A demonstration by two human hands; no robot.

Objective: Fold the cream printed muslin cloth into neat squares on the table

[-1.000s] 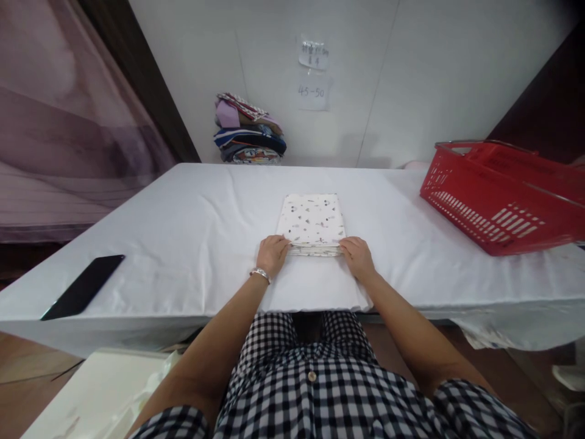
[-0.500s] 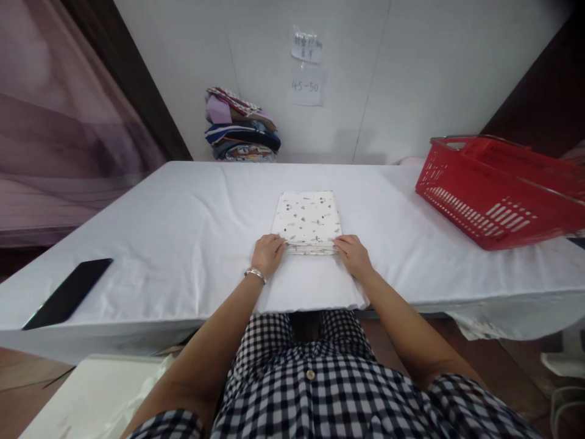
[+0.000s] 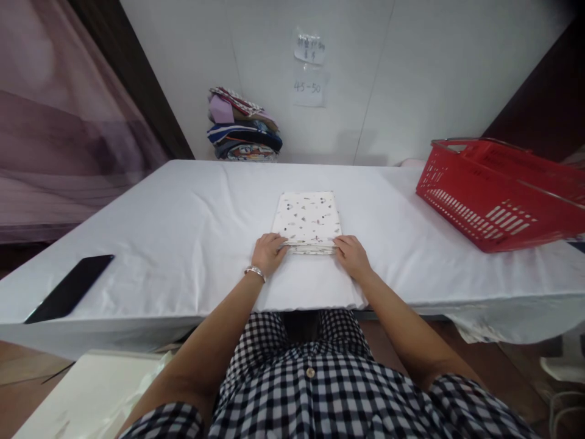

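Observation:
A folded white cloth (image 3: 307,214) with small dark and coloured prints lies flat in the middle of the table. Its layered near edge faces me. My left hand (image 3: 269,252), with a silver bangle at the wrist, pinches the near left corner between thumb and fingers. At the near right corner, my right hand (image 3: 351,255) grips the same edge in a like way. Both sets of fingers are closed on the fabric, and their undersides are hidden.
A white-clothed table (image 3: 183,231) spans the view. To the right stands a red plastic basket (image 3: 493,195); a black phone-like slab (image 3: 70,289) lies at left. Folded fabrics (image 3: 244,125) are piled by the back wall. A white box-like surface (image 3: 86,390) sits below left.
Both hands keep hold of the cloth's near edge, with only a slight shift of the left fingers. The camera view has moved a little.

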